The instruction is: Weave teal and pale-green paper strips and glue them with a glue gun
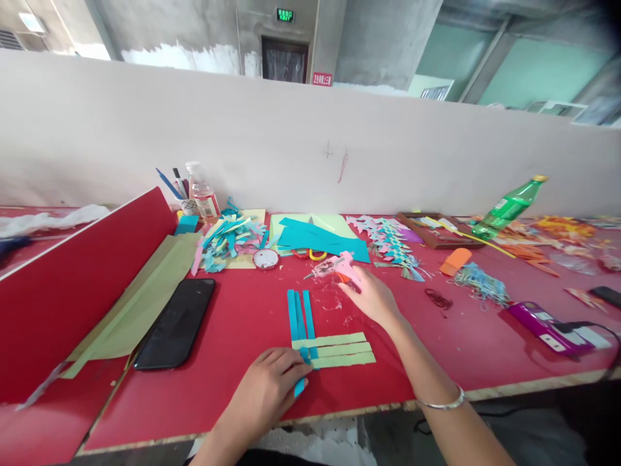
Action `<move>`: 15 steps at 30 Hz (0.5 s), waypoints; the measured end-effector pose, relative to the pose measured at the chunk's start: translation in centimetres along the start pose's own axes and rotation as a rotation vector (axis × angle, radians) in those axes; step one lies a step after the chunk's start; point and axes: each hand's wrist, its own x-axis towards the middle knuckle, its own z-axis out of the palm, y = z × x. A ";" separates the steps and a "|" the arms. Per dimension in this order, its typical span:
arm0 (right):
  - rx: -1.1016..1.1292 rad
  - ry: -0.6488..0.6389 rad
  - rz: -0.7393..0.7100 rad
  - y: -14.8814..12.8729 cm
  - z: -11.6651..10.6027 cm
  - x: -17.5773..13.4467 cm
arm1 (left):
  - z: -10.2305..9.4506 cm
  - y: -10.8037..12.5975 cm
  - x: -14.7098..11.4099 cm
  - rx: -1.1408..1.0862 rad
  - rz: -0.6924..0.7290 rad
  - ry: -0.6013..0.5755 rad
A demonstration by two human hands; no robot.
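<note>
Blue paper strips [297, 314] run away from me and cross pale green strips [344, 350] that lie sideways, interlaced at their left ends. My left hand [275, 382] rests on that crossing with bent fingers, gripping the strips against the table; a blue end shows by its thumb. Its fingertips partly cover the weave. Farther forward and right, my right hand [372, 294] is closed round the handle of a pink glue gun [334, 264]. The nozzle points left, apart from the strips.
A black phone [175, 323] lies left beside green paper sheets [140, 298]. Behind are a paper scrap pile [228, 243], a round tape roll [266, 259] and blue paper [323, 241]. To the right stand a tilted green bottle [509, 208] and a purple power strip [550, 328].
</note>
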 end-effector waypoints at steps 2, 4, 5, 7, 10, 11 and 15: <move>0.005 0.020 0.057 1.3 -0.5 0.0 | 0.0 0.0 0.0 0.011 -0.004 0.001; -0.004 0.027 0.133 2.8 -1.1 -0.1 | 0.0 0.1 0.0 0.023 -0.002 0.001; -0.012 0.029 0.164 3.7 -1.4 -0.2 | 0.0 0.1 0.0 0.029 -0.001 0.001; -0.044 0.037 0.229 5.5 -2.0 -0.6 | 0.0 0.1 -0.1 0.043 0.006 0.016; -0.117 0.021 0.338 7.9 -2.4 -1.4 | -0.2 0.0 -0.1 0.066 -0.001 0.092; -0.138 -0.003 0.365 8.5 -2.4 -1.6 | -0.4 -0.1 0.0 0.074 -0.011 0.125; -0.164 -0.094 0.434 9.9 -1.6 -2.4 | -1.6 -0.6 1.4 0.114 -0.085 0.180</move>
